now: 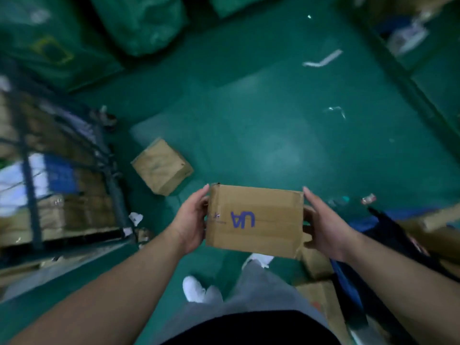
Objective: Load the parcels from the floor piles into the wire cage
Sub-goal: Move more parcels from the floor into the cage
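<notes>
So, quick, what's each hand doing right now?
Left hand: holding the box by its left end.
Right hand: holding the same box by its right end.

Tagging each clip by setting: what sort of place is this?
Probably a parcel sorting depot or warehouse: a wire cage holding cardboard boxes, big green sacks on the painted green floor, and a taped carton held between the left hand and right hand.
</notes>
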Motion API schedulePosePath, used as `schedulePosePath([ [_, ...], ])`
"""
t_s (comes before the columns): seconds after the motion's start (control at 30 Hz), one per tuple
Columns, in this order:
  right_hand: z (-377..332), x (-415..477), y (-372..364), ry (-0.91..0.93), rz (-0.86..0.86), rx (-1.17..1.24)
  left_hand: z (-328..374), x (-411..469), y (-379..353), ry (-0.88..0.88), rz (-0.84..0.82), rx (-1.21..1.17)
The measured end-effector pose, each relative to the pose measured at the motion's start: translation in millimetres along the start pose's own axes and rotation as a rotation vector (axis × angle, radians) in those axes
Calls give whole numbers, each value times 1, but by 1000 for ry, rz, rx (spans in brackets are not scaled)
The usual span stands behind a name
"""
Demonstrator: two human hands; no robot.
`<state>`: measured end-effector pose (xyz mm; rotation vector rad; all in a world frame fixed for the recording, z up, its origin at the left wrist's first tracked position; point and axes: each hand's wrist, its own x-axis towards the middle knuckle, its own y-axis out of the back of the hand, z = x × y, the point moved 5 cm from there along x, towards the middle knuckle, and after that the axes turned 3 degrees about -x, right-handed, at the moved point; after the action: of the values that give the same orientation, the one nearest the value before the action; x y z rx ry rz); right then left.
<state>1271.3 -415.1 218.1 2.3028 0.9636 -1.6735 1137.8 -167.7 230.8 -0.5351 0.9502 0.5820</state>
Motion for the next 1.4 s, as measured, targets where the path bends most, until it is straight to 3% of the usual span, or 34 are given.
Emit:
schedulePosePath([
  [0.27,3,2,-223,111,-301,-418,-45,-126,178,-254,190,-488],
  [0.6,91,-43,-462,220,-396,-749,-147,-279,348,-429,379,-830],
  [1.0,118,-98,-615,231,-718,-1102,-181,-387,407,-653,633,-1159],
  [1.4,201,-119,-751,269,-720,-1081,-223,-468,530,-708,704,-1149],
])
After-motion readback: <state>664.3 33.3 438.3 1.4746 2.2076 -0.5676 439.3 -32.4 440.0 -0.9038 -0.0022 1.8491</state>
